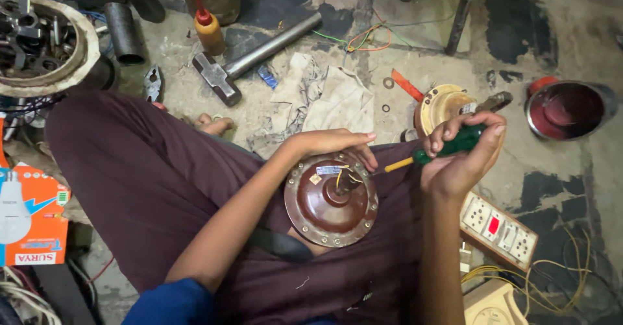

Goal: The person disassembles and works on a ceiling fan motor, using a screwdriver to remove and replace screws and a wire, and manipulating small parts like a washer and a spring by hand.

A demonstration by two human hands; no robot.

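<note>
A round maroon motor housing with bolts around its rim rests on my lap. My left hand curls over its far edge and steadies it. My right hand is shut on a green-handled screwdriver; its yellow shank points left toward the hub and the yellow wires at the housing's centre. The tip meets the hub area, partly hidden by my left fingers.
On the floor lie a steel hammer, a crumpled rag, an orange-capped bottle, a cream motor cover, a metal bowl and a switchboard. An orange bulb box sits left.
</note>
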